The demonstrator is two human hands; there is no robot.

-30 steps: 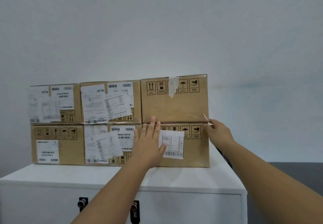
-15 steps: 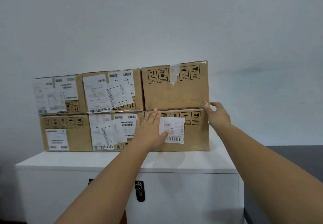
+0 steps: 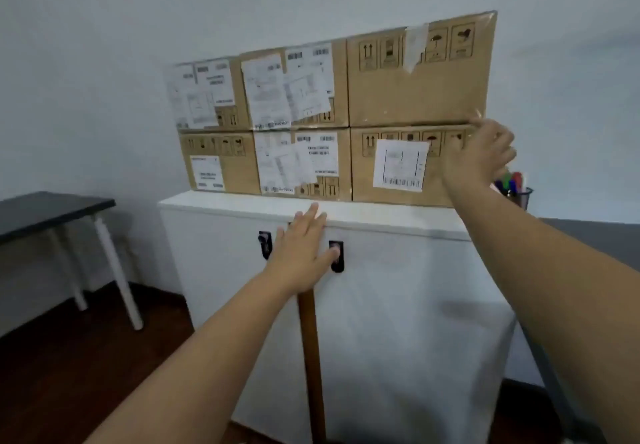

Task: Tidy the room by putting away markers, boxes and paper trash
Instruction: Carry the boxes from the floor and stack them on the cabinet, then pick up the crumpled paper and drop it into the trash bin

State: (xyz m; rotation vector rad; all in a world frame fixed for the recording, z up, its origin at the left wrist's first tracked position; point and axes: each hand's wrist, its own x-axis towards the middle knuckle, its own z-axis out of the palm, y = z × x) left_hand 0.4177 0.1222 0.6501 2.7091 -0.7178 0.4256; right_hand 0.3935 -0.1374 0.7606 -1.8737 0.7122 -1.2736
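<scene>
We see six cardboard boxes [image 3: 415, 87] stacked two high and three across on a white cabinet [image 3: 398, 305], filling the upper centre of the frame. The stack sits flush against the wall; a bare strip of the cabinet's top edge runs in front of the bottom row. Our right hand [image 3: 479, 156] lies at the right end of the stack, at the seam between the upper right box and the lower right box [image 3: 398, 166], fingers spread and curled over the corner; it grips nothing that we can confirm. Our left hand [image 3: 304, 249] is flat and spread wide, empty, held in front of the cabinet's front face just under its top edge, between two black latches [image 3: 336, 256]. Just right of the boxes, at the frame's right, a dark mesh cup [image 3: 521, 197] holds coloured markers [image 3: 509, 180], partly hidden by the right hand. A dark tabletop [image 3: 48, 209] on white legs stands well apart at middle left, with open wooden floor [image 3: 86, 374] between it and the cabinet.
</scene>
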